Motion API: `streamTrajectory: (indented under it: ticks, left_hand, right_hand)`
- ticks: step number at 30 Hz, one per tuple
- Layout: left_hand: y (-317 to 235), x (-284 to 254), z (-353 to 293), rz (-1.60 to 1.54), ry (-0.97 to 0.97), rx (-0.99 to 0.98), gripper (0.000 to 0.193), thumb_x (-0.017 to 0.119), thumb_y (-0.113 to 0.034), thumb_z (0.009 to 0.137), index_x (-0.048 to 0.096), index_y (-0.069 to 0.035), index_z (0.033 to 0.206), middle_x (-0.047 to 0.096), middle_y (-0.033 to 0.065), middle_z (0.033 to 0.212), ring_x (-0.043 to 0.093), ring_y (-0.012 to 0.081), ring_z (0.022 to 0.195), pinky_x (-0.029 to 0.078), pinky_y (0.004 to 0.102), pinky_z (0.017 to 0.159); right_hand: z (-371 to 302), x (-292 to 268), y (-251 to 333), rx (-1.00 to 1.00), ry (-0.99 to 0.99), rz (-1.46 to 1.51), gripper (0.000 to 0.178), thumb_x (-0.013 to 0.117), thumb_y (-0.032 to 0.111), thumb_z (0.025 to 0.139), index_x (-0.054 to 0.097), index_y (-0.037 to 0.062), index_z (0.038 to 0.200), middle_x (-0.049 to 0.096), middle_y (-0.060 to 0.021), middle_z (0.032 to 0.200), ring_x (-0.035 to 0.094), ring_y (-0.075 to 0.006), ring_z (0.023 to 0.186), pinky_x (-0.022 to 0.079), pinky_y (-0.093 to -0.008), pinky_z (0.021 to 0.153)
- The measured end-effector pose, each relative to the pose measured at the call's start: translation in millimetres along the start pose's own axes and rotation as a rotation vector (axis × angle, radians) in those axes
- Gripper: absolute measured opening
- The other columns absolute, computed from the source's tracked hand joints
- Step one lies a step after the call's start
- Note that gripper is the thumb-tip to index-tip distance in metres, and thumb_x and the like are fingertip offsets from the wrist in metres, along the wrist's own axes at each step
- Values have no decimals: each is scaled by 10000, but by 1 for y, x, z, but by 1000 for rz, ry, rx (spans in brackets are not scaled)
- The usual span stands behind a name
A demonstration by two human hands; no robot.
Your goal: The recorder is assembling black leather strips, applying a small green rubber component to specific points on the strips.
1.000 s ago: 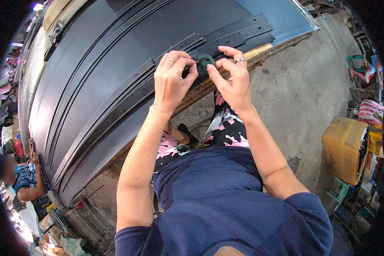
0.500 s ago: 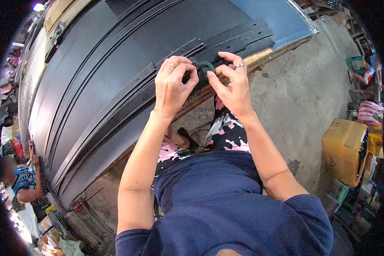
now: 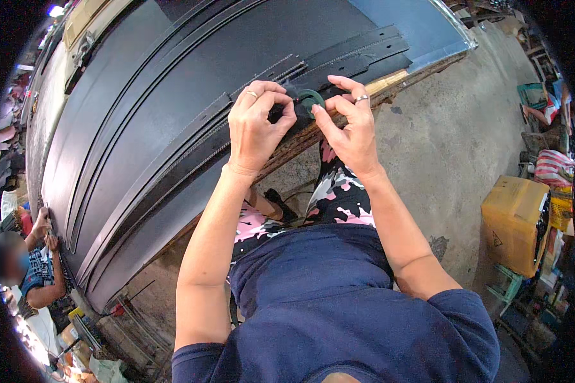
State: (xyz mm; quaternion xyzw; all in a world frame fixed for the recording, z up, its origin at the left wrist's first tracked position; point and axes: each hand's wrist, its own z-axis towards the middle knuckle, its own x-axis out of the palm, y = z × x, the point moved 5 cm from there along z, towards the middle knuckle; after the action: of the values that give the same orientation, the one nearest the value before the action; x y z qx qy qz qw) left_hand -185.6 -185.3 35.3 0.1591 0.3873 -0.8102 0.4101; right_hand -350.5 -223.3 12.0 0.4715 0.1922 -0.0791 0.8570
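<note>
Over the table's near edge, both my hands are raised close together in front of me. Thumb and index of my right hand [image 3: 348,127] pinch the rim of a dark green ring [image 3: 319,97], possibly a small roll; its other fingers are lifted. My left hand [image 3: 260,124] is closed in a pinch just left of the ring. What its fingertips hold is hidden. Behind my hands, long black strips [image 3: 354,56] with light stitching along their edges lie on the dark table [image 3: 153,96]. A few have holes near their ends.
Another person's hands [image 3: 43,226] touch the table's far-left end. A cardboard box [image 3: 512,226] stands on a green stool [image 3: 508,284] at the right, beside a red-and-white striped bag [image 3: 554,168]. Concrete floor [image 3: 444,140] runs along the table's right side.
Both hands keep their pinch, and the left has shifted slightly left. More of the green ring's round shape shows. At the left, the other person has leaned and moved their hands a little.
</note>
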Motion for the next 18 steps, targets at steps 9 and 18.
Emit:
streamTrajectory:
  ticks: [9,18]
  left_hand:
    - [3,0,0,-33,1,-40,130,758,-35,696,673,-62,790,678,66,923,661,229,847,522,320,752]
    - [4,-2,0,-75,3,-82,139,756,-12,694,672,-55,797,682,71,928,661,224,847,520,311,760]
  right_hand:
    - [0,1,3,-23,-3,-24,129,752,125,761,657,38,772,559,-144,1227,498,-294,1031,409,-367,846]
    - [-2,1,2,17,-11,22,128,745,109,771,650,24,784,555,-168,1238,514,-310,1109,424,-371,878]
